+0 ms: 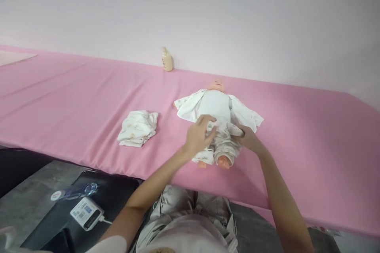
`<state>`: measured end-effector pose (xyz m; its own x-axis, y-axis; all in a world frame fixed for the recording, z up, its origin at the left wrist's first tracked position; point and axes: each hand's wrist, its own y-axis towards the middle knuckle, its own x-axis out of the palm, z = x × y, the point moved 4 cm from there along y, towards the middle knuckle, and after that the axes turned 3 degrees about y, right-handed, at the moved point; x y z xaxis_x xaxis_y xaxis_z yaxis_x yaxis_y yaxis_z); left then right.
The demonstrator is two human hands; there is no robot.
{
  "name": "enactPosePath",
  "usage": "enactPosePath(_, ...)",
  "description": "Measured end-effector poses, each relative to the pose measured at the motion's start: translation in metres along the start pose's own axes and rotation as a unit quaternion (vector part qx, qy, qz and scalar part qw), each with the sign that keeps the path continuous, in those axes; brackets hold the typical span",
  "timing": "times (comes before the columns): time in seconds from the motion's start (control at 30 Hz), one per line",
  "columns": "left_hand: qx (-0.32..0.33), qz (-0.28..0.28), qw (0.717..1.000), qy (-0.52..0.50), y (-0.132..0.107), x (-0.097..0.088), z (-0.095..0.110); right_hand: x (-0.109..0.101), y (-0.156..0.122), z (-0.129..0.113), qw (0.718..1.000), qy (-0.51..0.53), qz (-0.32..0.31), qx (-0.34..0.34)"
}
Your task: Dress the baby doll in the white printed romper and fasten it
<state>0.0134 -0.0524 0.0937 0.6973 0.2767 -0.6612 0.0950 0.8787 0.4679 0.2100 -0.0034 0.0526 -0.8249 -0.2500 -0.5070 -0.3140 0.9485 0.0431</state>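
Note:
A baby doll lies on its back on the pink-covered table, its feet towards me. It wears a white top with the sleeves spread out to both sides. Patterned white baby trousers cover its legs, and the feet stick out at the cuffs. My right hand pinches the trousers' waistband at the doll's hip and holds it out sideways. At the other side of the waist, my left hand rests by the trousers, thumb and fingers curved and apart.
A folded patterned white cloth lies to the left of the doll. A cream pump bottle stands against the white wall. Below the table's left front edge, a black chair bears a plastic bottle and a white device with a cable.

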Motion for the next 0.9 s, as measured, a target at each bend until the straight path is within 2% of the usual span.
enactPosePath(0.03,-0.002,-0.006,1.0,0.0,0.015,0.0,-0.011,0.0,-0.004,-0.004,0.997,-0.055,0.037,-0.041)
enactPosePath(0.1,0.037,-0.078,0.996,0.0,0.037,0.011,-0.027,0.008,-0.015,-0.011,0.976,-0.144,0.093,-0.131)
enactPosePath(0.17,0.099,-0.167,0.981,0.009,0.044,0.025,-0.034,0.019,-0.026,-0.014,0.962,-0.175,0.085,-0.193)
enactPosePath(0.2,0.125,-0.198,0.972,0.012,0.043,0.03,-0.036,0.023,-0.032,-0.015,0.964,-0.164,0.065,-0.201)
enactPosePath(0.27,0.162,-0.219,0.962,-0.003,0.034,0.035,-0.036,0.025,-0.04,-0.014,0.979,-0.095,0.015,-0.177)
enactPosePath(0.37,0.194,-0.204,0.958,-0.054,0.016,0.028,-0.033,0.016,-0.044,-0.011,0.994,0.064,-0.025,-0.09)
enactPosePath(0.47,0.201,-0.191,0.959,-0.062,0.003,0.021,-0.032,0.007,-0.039,-0.002,0.989,0.142,0.047,0.008)
enactPosePath(0.53,0.188,-0.192,0.961,-0.055,0.0,0.019,-0.032,0.005,-0.035,0.002,0.982,0.142,0.109,0.053)
enactPosePath(0.6,0.163,-0.193,0.967,-0.039,0.002,0.021,-0.034,0.007,-0.032,0.003,0.98,0.135,0.128,0.076)
enactPosePath(0.67,0.142,-0.196,0.97,-0.006,0.006,0.023,-0.035,0.012,-0.032,-0.001,0.986,0.117,0.09,0.074)
enactPosePath(0.73,0.138,-0.203,0.969,0.032,0.008,0.025,-0.033,0.017,-0.034,-0.009,0.996,0.069,0.014,0.052)
enactPosePath(0.8,0.161,-0.217,0.961,0.057,0.008,0.026,-0.029,0.019,-0.039,-0.016,0.999,-0.003,-0.045,0.024)
enactPosePath(0.9,0.224,-0.25,0.94,0.059,0.002,0.023,-0.021,0.02,-0.046,-0.024,0.991,-0.105,-0.086,0.0)
